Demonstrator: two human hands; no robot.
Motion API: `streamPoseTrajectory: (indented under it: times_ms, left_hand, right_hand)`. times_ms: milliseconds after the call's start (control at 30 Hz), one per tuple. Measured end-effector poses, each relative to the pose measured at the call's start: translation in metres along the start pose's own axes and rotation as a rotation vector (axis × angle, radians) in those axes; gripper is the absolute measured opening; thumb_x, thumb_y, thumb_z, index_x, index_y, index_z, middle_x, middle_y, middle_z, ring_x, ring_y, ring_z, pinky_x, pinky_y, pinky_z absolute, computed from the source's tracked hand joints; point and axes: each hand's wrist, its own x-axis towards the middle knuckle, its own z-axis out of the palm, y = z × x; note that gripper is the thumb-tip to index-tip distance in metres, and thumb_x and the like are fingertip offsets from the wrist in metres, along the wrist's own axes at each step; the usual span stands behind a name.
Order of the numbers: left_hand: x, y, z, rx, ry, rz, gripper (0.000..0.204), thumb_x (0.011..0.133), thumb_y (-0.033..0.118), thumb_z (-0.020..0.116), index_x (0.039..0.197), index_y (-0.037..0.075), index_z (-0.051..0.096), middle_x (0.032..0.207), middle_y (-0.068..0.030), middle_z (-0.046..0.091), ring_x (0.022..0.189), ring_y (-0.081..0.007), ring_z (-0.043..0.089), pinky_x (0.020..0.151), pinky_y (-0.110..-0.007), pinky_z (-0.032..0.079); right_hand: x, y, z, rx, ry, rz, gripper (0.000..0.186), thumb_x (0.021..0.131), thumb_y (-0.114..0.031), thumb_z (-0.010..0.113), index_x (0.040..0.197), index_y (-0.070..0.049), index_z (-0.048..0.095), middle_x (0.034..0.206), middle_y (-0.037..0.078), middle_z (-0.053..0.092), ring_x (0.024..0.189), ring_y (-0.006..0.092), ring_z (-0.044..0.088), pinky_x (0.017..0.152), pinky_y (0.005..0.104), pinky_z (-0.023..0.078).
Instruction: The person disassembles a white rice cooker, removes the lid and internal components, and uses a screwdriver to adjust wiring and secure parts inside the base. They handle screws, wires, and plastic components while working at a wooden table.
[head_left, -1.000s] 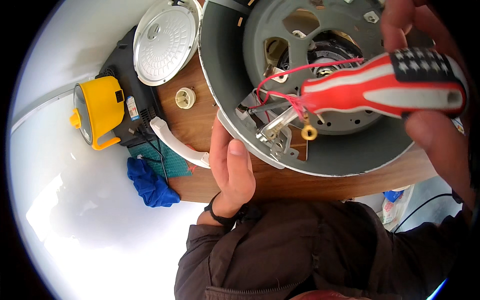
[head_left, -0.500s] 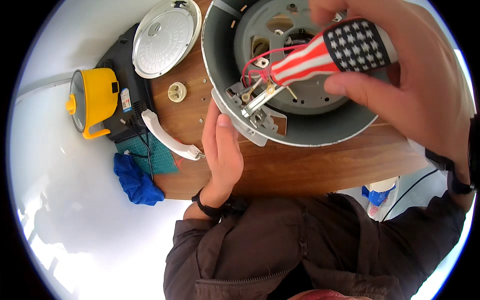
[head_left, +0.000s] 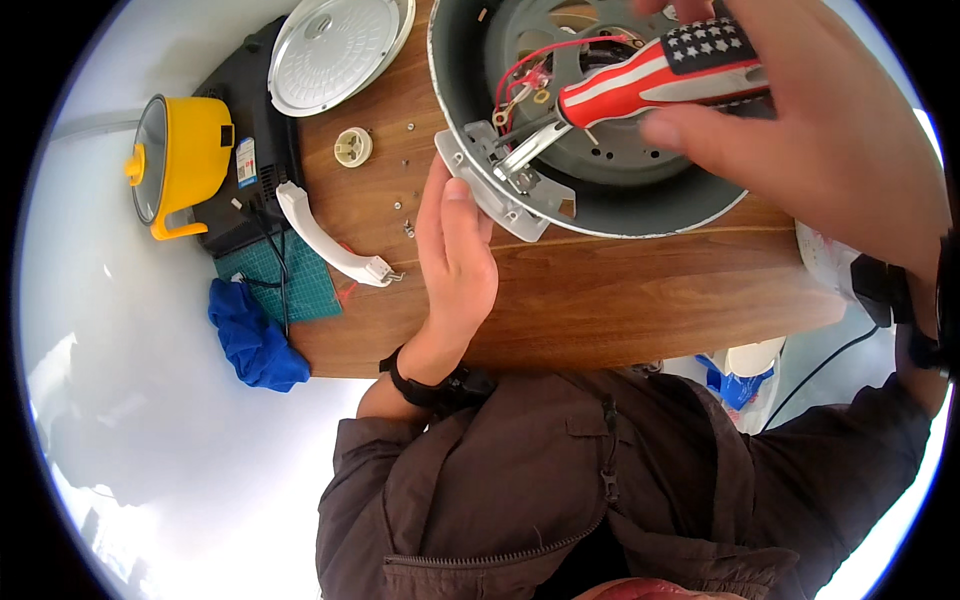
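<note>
The round grey metal housing [head_left: 640, 222], perhaps an appliance body, has its open side toward me at the upper right. Inside it are red wires [head_left: 530, 65] with ring terminals and a perforated base. My right hand [head_left: 800, 140] grips a screwdriver [head_left: 625, 88] by its red, white and black star-patterned handle. Its shaft points toward a screw by the near left rim; the tip's exact contact cannot be told. At that rim, a light grey bracket [head_left: 515, 215] lies against the outer wall. My left hand [head_left: 455, 255] holds the bracket, thumb and fingers pressed to it.
Left on the wooden table [head_left: 640, 300] lie a white round lid [head_left: 335, 50], a cream socket piece [head_left: 353, 147], loose screws [head_left: 409, 229] and a white curved handle [head_left: 325, 245]. Beyond are a yellow pot [head_left: 195, 150], black case [head_left: 230, 215], green mat [head_left: 312, 285] and blue cloth [head_left: 255, 340].
The screwdriver handle has turned, its star pattern now facing differently, and the right fingers have shifted around it. The whole scene sits higher in view, with the housing farther right; my left hand stays at the bracket.
</note>
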Motion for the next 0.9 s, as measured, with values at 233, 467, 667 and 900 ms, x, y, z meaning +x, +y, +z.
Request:
streamPoseTrajectory:
  times_ms: [233,467,667,900]
  left_hand:
    - [-0.002,0.004,0.006,-0.074,-0.03,0.022,0.048,0.114,0.02,0.031,0.155,-0.006,0.034,0.137,-0.0107,0.057,0.122,-0.0144,0.057,0.105,-0.03,0.046]
    - [-0.002,-0.007,0.001,-0.021,-0.002,0.021,0.047,0.111,0.013,0.035,0.153,-0.008,0.038,0.128,-0.0069,0.063,0.113,-0.0093,0.055,0.099,-0.024,0.043]
    - [-0.002,-0.014,0.003,-0.052,0.036,0.141,0.046,0.11,0.013,0.038,0.151,-0.007,0.04,0.121,-0.0099,0.066,0.108,-0.0143,0.058,0.098,-0.028,0.045]
    - [-0.005,-0.017,0.001,0.034,0.047,0.168,0.045,0.112,0.015,0.036,0.152,-0.005,0.042,0.118,-0.0014,0.064,0.101,-0.005,0.053,0.091,-0.022,0.044]
  right_hand:
    - [0.008,-0.003,-0.003,-0.012,-0.018,0.021,0.058,0.097,-0.04,0.07,0.141,-0.007,0.052,0.121,0.011,0.067,0.099,0.0202,0.068,0.082,0.0303,0.056]
    - [0.008,-0.013,-0.005,-0.02,-0.017,0.109,0.057,0.098,-0.04,0.069,0.142,-0.008,0.052,0.122,0.011,0.068,0.1,0.0203,0.068,0.083,0.0305,0.056]
    - [0.015,-0.017,-0.004,-0.033,-0.05,0.168,0.057,0.098,-0.04,0.069,0.143,-0.008,0.052,0.123,0.011,0.068,0.102,0.0204,0.068,0.084,0.0306,0.057]
    - [0.013,0.0,0.004,-0.195,0.003,0.207,0.045,0.105,-0.039,0.059,0.138,-0.009,0.057,0.119,0.01,0.068,0.107,0.0171,0.067,0.084,0.0276,0.055]
